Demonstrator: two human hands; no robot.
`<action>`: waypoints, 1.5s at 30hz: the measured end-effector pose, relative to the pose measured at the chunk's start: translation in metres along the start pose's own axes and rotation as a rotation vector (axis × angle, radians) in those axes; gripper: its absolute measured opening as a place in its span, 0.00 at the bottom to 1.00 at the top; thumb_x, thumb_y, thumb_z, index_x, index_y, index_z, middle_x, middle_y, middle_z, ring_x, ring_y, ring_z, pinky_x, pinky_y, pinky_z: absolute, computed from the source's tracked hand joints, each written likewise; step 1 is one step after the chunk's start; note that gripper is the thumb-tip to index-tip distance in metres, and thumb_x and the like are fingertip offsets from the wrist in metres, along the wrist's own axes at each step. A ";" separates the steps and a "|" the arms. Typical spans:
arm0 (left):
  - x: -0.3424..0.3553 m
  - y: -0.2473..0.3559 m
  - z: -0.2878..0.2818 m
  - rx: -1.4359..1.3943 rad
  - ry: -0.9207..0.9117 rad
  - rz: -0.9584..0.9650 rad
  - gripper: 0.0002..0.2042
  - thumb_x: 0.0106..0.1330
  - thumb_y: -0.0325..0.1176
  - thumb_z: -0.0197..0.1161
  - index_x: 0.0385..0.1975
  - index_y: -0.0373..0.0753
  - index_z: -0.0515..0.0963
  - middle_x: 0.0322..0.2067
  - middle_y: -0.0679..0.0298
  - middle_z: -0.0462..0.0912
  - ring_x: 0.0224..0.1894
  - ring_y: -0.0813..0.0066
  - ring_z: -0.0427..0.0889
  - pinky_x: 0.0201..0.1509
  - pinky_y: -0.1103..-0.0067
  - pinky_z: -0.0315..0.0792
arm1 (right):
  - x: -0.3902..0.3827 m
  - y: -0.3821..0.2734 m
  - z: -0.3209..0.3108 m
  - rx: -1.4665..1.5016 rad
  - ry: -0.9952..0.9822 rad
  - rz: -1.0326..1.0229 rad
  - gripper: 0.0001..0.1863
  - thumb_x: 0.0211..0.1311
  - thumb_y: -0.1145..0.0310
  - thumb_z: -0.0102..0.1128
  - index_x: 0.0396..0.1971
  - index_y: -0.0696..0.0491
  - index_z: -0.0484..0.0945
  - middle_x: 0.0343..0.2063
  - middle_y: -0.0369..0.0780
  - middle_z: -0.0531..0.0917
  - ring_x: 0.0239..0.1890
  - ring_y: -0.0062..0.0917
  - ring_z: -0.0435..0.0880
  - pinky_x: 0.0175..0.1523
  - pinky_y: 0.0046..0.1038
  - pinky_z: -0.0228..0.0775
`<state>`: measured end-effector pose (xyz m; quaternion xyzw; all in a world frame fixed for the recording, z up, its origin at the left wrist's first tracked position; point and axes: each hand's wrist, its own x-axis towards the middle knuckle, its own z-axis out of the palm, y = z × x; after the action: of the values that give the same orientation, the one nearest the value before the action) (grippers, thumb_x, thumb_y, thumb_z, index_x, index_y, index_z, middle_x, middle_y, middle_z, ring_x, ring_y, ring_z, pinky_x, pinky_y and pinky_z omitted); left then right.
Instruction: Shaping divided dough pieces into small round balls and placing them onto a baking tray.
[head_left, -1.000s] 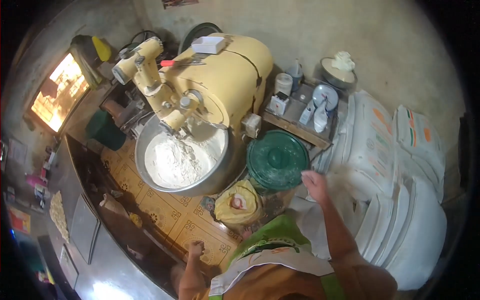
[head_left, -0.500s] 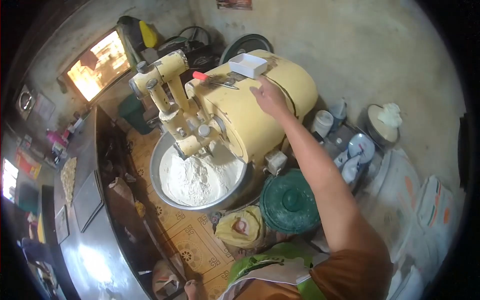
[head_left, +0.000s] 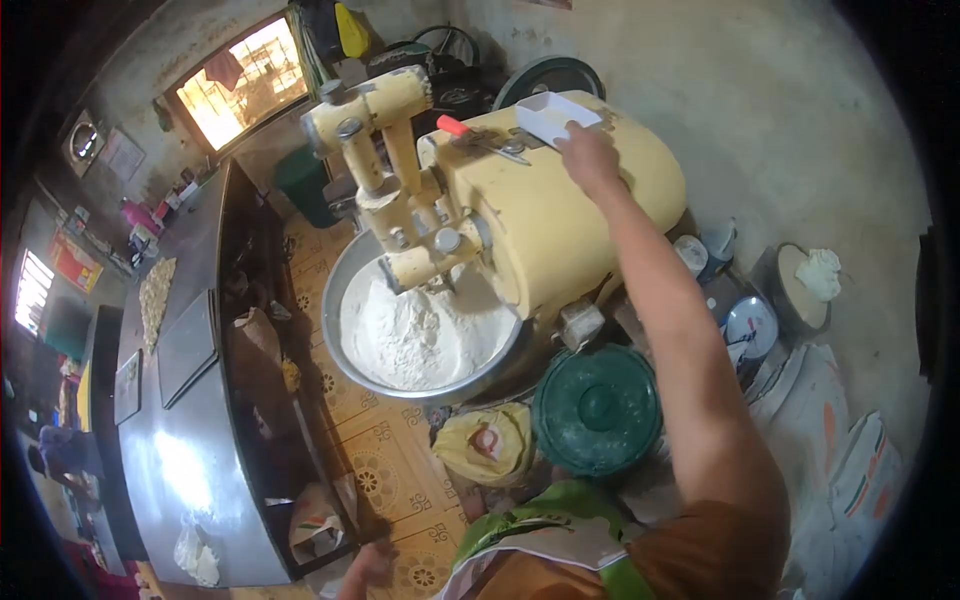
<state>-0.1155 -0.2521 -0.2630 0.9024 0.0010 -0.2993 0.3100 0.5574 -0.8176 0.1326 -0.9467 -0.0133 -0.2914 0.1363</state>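
My right hand (head_left: 590, 155) is closed on the near edge of a white rectangular plastic container (head_left: 553, 118), which tilts above the top of a yellow machine (head_left: 580, 220). Beside the container lie a red-handled tool (head_left: 453, 126) and some metal pieces, perhaps scissors. Under the machine's jointed arm (head_left: 385, 190) stands a large metal bowl (head_left: 345, 370) of white flour (head_left: 415, 335), heaped in the middle. Low in the view, my left hand (head_left: 374, 563) hangs over the tiled floor near the counter; motion blurs its fingers.
A green lidded bin (head_left: 597, 408) and a yellow sack (head_left: 483, 445) stand between me and the machine. White sacks (head_left: 810, 420), a round scale (head_left: 750, 326) and a dark bucket (head_left: 797, 300) are on the right. A long metal-topped counter (head_left: 200, 430) runs along the left.
My right hand has moved from beside the white container to gripping its edge, and the container now tilts. My left hand has come further into view. The whole view has shifted.
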 end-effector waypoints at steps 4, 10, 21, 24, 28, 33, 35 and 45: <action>0.025 0.001 -0.056 -0.152 0.173 -0.284 0.13 0.64 0.36 0.64 0.44 0.37 0.84 0.39 0.54 0.88 0.43 0.57 0.87 0.49 0.66 0.78 | -0.069 0.005 -0.068 0.093 0.096 -0.071 0.16 0.67 0.56 0.59 0.43 0.55 0.79 0.33 0.53 0.84 0.40 0.51 0.83 0.45 0.47 0.74; 0.037 -0.035 -0.061 -1.011 0.613 -0.466 0.11 0.65 0.35 0.65 0.39 0.33 0.83 0.31 0.62 0.87 0.34 0.72 0.84 0.40 0.74 0.77 | -0.244 -0.060 -0.156 0.384 -0.197 0.070 0.08 0.65 0.72 0.63 0.41 0.59 0.79 0.26 0.44 0.85 0.25 0.28 0.83 0.32 0.28 0.73; 0.050 -0.091 -0.013 -0.784 0.257 -0.484 0.08 0.68 0.32 0.63 0.39 0.34 0.84 0.28 0.66 0.84 0.28 0.75 0.80 0.33 0.76 0.75 | -0.330 -0.246 0.063 1.391 -0.951 0.444 0.14 0.76 0.62 0.52 0.41 0.60 0.76 0.27 0.39 0.82 0.27 0.24 0.82 0.33 0.25 0.75; 0.056 -0.053 -0.034 -0.998 0.252 -0.515 0.07 0.68 0.31 0.63 0.37 0.34 0.83 0.26 0.67 0.82 0.27 0.74 0.80 0.32 0.74 0.75 | -0.290 -0.265 0.116 1.771 -0.866 1.129 0.18 0.80 0.56 0.42 0.41 0.56 0.74 0.25 0.39 0.77 0.27 0.30 0.79 0.37 0.34 0.75; 0.034 -0.061 -0.012 -0.767 0.524 -0.265 0.04 0.69 0.29 0.61 0.34 0.38 0.81 0.24 0.69 0.77 0.23 0.76 0.75 0.25 0.73 0.70 | -0.266 -0.285 0.137 2.002 -0.752 1.472 0.20 0.81 0.54 0.40 0.40 0.54 0.74 0.25 0.38 0.77 0.29 0.33 0.80 0.39 0.39 0.76; -0.037 -0.131 0.050 -1.241 0.312 -0.434 0.02 0.68 0.30 0.62 0.34 0.41 0.80 0.23 0.71 0.76 0.21 0.75 0.75 0.24 0.71 0.70 | -0.291 -0.307 0.119 1.841 -0.959 1.051 0.21 0.81 0.52 0.41 0.39 0.54 0.74 0.25 0.38 0.77 0.28 0.32 0.79 0.38 0.36 0.75; -0.032 -0.134 0.059 -1.379 0.169 -0.512 0.02 0.66 0.29 0.62 0.34 0.41 0.80 0.24 0.71 0.77 0.21 0.74 0.75 0.24 0.71 0.70 | -0.300 -0.289 0.111 1.810 -0.783 1.113 0.22 0.81 0.52 0.41 0.38 0.55 0.74 0.25 0.38 0.77 0.28 0.31 0.79 0.37 0.35 0.74; 0.047 -0.087 -0.009 -1.257 0.160 -0.273 0.02 0.68 0.30 0.60 0.34 0.46 0.79 0.25 0.72 0.77 0.26 0.77 0.77 0.30 0.76 0.71 | -0.345 -0.232 0.048 1.608 -0.742 0.837 0.23 0.79 0.50 0.46 0.34 0.56 0.77 0.24 0.38 0.81 0.26 0.25 0.80 0.35 0.27 0.73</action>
<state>-0.0885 -0.1855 -0.3319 0.5603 0.3137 -0.2103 0.7371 0.2731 -0.5630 -0.0395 -0.5314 0.0870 0.1928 0.8203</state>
